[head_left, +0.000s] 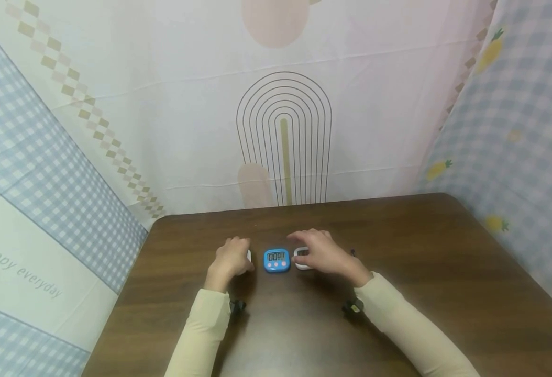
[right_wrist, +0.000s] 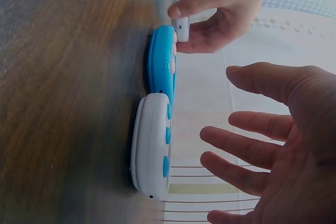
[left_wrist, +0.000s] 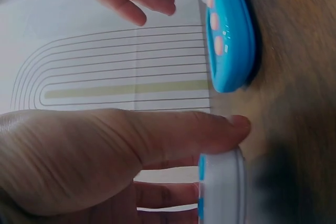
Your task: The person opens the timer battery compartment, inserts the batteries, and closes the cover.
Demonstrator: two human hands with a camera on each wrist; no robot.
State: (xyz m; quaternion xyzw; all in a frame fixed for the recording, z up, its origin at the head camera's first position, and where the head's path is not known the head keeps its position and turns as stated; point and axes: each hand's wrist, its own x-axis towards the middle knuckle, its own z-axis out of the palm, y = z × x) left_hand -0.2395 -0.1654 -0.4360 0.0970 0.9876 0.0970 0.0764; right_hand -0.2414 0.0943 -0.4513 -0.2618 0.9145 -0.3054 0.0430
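Three small digital timers are lined up on the brown table. My left hand (head_left: pixel 231 261) holds the leftmost one, a white timer (left_wrist: pixel 224 190) with blue buttons, thumb on one edge and fingers round the other; in the head view the hand covers most of it. In the middle lies a blue timer (head_left: pixel 276 260) with pink buttons and lit digits, touched by neither hand. Over a second white timer (right_wrist: pixel 152 148) with blue buttons hovers my right hand (head_left: pixel 322 253), its fingers spread and relaxed, with a gap to the timer in the right wrist view.
The brown wooden table (head_left: pixel 285 324) ends at a white printed curtain (head_left: pixel 200 131) behind. Checked cloth (head_left: pixel 516 131) hangs along the right side, and more of it along the left. Dark wrist devices (head_left: pixel 353 306) sit under both cuffs.
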